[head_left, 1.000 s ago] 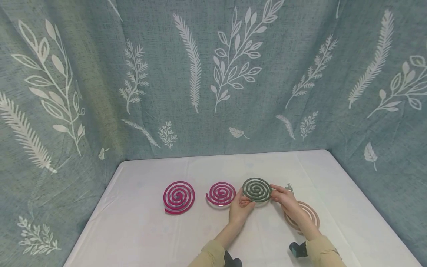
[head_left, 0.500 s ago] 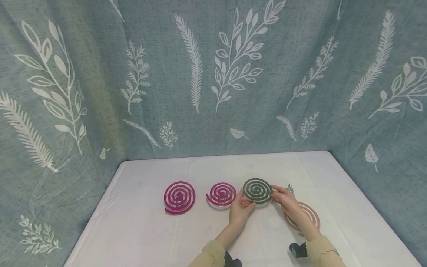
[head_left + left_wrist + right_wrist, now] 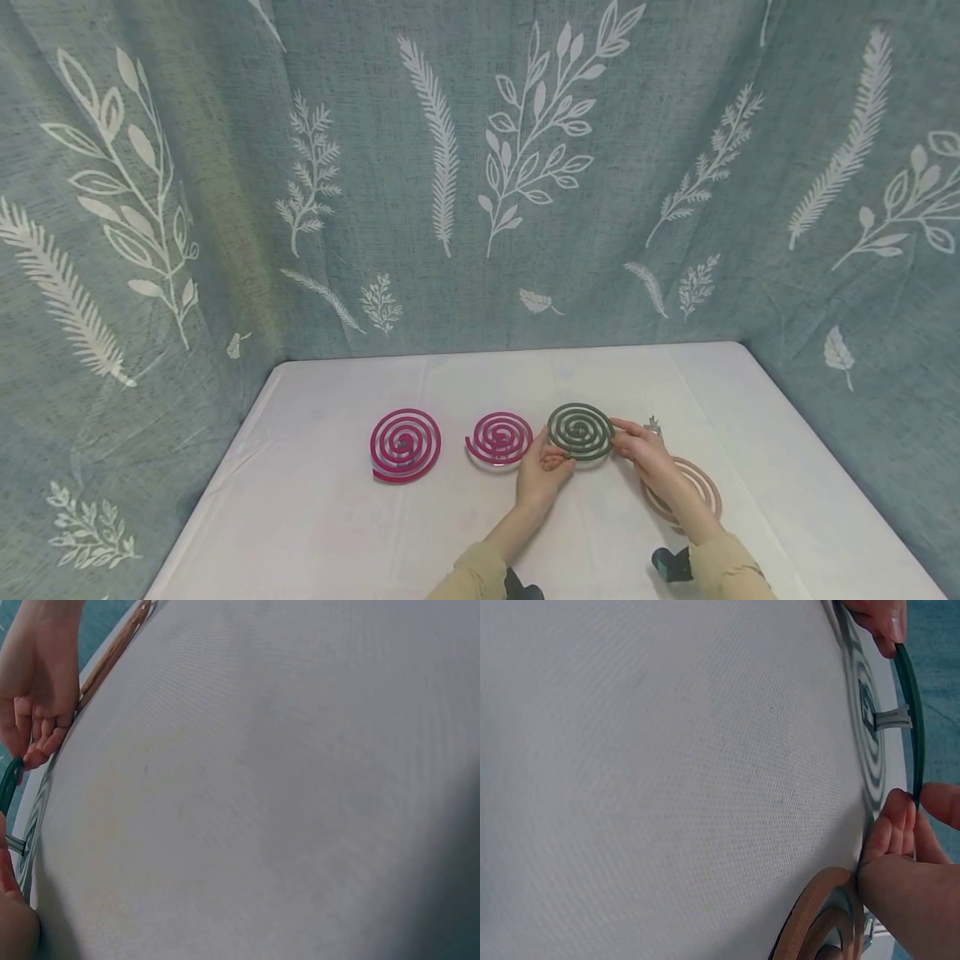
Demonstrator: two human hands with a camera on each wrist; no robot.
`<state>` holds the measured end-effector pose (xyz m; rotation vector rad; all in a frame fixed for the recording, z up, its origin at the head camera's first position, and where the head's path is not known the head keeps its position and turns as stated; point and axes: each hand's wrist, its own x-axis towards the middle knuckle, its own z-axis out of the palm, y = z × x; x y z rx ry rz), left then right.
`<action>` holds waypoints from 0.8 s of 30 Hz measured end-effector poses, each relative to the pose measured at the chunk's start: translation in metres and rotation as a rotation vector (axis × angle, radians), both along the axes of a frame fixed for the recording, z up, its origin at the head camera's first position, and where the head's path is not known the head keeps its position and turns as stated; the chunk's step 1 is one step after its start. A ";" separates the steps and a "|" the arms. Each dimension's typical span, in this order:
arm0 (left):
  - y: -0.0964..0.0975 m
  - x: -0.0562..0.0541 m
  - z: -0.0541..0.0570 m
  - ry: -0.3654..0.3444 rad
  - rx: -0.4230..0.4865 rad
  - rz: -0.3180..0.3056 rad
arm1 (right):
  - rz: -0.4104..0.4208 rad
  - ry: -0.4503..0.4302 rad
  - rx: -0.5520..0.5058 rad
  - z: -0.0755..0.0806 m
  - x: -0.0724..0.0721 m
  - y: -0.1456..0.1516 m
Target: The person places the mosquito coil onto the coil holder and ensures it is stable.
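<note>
A green mosquito coil (image 3: 579, 431) sits level on a small metal stand (image 3: 892, 718), its spiral shadow falling on the white cloth. My left hand (image 3: 538, 479) pinches the coil's near-left rim between thumb and fingers. On the opposite side, my right hand (image 3: 648, 458) pinches the right rim. In the right wrist view the coil (image 3: 916, 720) appears edge-on, raised over the table, with fingertips at both ends. The left wrist view catches only a short piece of the green coil (image 3: 9, 784) at its left edge.
Two magenta coils, one far left (image 3: 405, 442) and one beside my left hand (image 3: 500, 439), stand in line. A tan coil (image 3: 711, 492) lies partly under my right forearm, with another metal stand (image 3: 653, 425) beyond. A patterned curtain (image 3: 465, 183) borders the white table (image 3: 330, 533).
Both hands keep their hold on the green coil, which stays in place. The whole head view has shifted very slightly.
</note>
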<state>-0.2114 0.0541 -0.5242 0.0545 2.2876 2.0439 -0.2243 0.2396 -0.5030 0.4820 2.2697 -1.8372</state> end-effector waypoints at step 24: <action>0.000 0.001 0.001 0.024 0.023 0.014 | 0.009 0.013 0.004 -0.003 -0.001 0.001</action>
